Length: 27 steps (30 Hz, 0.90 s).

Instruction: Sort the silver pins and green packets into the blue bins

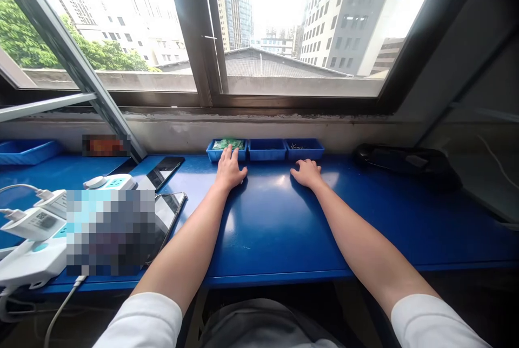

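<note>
My left hand point(230, 168) is open, its fingers apart, with the fingertips at the front edge of a blue bin point(215, 154) that holds green packets point(222, 144). My right hand point(307, 173) is open too, thumb spread, just in front of another blue bin point(320, 152) with small dark pieces in it. Between these two stands a middle blue bin point(266, 155), in which no contents can be made out. Neither hand holds anything. The three bins sit side by side at the back of the blue table point(275, 229).
Power strips point(28, 264) with plugs and cables lie at the left, near a phone point(165, 171) and a tablet point(172, 206). A blue tray point(30, 153) is at the far left. A black case point(399, 161) lies at the back right. Windows rise behind the table.
</note>
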Available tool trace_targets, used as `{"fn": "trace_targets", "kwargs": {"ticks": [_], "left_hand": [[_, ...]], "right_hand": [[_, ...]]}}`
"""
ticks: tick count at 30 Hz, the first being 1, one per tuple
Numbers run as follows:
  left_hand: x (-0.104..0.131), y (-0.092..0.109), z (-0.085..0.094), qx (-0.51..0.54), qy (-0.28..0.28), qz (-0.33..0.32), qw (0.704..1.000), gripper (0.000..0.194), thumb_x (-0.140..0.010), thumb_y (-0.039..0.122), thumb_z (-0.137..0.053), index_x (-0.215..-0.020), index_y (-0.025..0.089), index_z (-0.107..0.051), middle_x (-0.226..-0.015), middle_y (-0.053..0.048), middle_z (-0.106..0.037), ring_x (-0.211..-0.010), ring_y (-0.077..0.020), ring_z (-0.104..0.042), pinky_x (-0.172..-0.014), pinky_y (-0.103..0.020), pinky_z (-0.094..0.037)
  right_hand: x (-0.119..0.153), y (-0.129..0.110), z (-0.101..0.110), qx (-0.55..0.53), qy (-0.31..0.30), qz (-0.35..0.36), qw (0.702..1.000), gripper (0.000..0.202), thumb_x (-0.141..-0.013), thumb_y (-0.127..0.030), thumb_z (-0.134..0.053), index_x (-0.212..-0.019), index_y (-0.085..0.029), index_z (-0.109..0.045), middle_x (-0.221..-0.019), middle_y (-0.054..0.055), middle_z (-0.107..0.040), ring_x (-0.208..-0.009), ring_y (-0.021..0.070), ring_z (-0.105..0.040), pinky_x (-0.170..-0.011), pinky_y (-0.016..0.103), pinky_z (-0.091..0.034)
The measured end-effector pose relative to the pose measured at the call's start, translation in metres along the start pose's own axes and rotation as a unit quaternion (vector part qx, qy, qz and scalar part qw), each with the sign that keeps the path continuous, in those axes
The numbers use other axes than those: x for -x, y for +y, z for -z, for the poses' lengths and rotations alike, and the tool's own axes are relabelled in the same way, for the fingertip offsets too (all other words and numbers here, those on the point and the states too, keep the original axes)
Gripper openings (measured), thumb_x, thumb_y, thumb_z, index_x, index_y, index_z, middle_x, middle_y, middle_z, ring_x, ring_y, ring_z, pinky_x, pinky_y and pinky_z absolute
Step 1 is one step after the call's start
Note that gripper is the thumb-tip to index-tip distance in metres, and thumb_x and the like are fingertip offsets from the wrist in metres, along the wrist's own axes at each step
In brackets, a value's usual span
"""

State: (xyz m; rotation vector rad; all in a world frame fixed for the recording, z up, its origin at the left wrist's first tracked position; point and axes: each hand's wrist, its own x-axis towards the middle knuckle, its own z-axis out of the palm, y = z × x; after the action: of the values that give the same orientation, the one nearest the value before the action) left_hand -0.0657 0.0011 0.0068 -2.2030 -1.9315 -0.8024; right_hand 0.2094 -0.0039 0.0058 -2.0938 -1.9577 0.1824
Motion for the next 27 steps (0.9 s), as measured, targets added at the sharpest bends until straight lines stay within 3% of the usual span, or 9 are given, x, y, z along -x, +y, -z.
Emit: {"fn": "trace_targets", "kwargs": {"ticks": [3, 7, 12, 18, 23, 27], "left_hand": [[-0.003, -0.006, -0.004, 0.011, -0.046, 0.012, 0.999, 0.081, -0.077, 0.040, -0.056, -0.149, 0.014, -0.026, -0.159, -0.015, -0.014, -0.147, -0.0336, -0.009, -0.117, -0.051, -0.016], [-0.004, -0.008, -0.006, 0.002, -0.063, 0.025, 0.998, 0.082, -0.078, 0.042, -0.053, -0.150, 0.018, -0.023, -0.159, -0.013, -0.017, -0.147, -0.0341, -0.005, -0.116, -0.059, -0.007], [-0.001, 0.000, 0.001, -0.015, -0.019, 0.038, 0.999, 0.069, -0.080, 0.038, -0.052, -0.143, 0.016, -0.035, -0.147, -0.019, -0.035, -0.143, -0.0358, -0.019, -0.114, -0.060, -0.009], [0.005, 0.013, 0.016, -0.051, 0.058, 0.043, 0.996, 0.038, -0.076, 0.046, -0.057, -0.098, 0.016, -0.064, -0.108, -0.018, -0.060, -0.114, -0.0377, -0.047, -0.098, -0.054, -0.031], [0.010, 0.026, 0.026, -0.061, 0.063, -0.034, 0.996, 0.037, -0.076, 0.055, -0.055, -0.067, 0.019, -0.062, -0.078, -0.012, -0.065, -0.091, -0.0321, -0.057, -0.088, -0.047, -0.035], [0.020, 0.051, 0.023, -0.051, 0.061, -0.095, 0.992, 0.036, -0.078, 0.051, -0.054, -0.060, 0.020, -0.058, -0.071, -0.009, -0.064, -0.081, -0.0272, -0.059, -0.082, -0.043, -0.036]], "right_hand": [[0.000, -0.001, 0.000, 0.000, 0.003, 0.000, 1.000, 0.048, -0.086, -0.044, -0.044, -0.125, -0.019, -0.057, -0.127, 0.016, -0.052, -0.121, 0.0336, -0.042, -0.099, 0.047, -0.033], [-0.001, -0.001, 0.001, -0.003, 0.003, -0.001, 1.000, 0.048, -0.086, -0.043, -0.045, -0.125, -0.019, -0.057, -0.127, 0.016, -0.052, -0.121, 0.0340, -0.042, -0.098, 0.048, -0.033], [0.001, -0.002, 0.002, -0.011, 0.003, 0.001, 1.000, 0.048, -0.085, -0.043, -0.046, -0.125, -0.017, -0.057, -0.126, 0.017, -0.053, -0.121, 0.0346, -0.042, -0.098, 0.048, -0.033], [0.002, -0.001, 0.002, -0.026, 0.013, 0.006, 1.000, 0.048, -0.084, -0.042, -0.047, -0.123, -0.016, -0.059, -0.126, 0.018, -0.053, -0.121, 0.0359, -0.043, -0.097, 0.049, -0.034], [0.002, -0.006, 0.000, -0.071, 0.049, 0.046, 0.995, 0.037, -0.083, -0.038, -0.050, -0.110, -0.018, -0.066, -0.119, 0.014, -0.061, -0.115, 0.0308, -0.050, -0.095, 0.043, -0.037], [0.006, -0.017, -0.001, -0.174, 0.109, 0.122, 0.971, 0.036, -0.089, -0.045, -0.043, -0.084, -0.019, -0.068, -0.092, 0.007, -0.070, -0.092, 0.0207, -0.060, -0.081, 0.030, -0.041]]}}
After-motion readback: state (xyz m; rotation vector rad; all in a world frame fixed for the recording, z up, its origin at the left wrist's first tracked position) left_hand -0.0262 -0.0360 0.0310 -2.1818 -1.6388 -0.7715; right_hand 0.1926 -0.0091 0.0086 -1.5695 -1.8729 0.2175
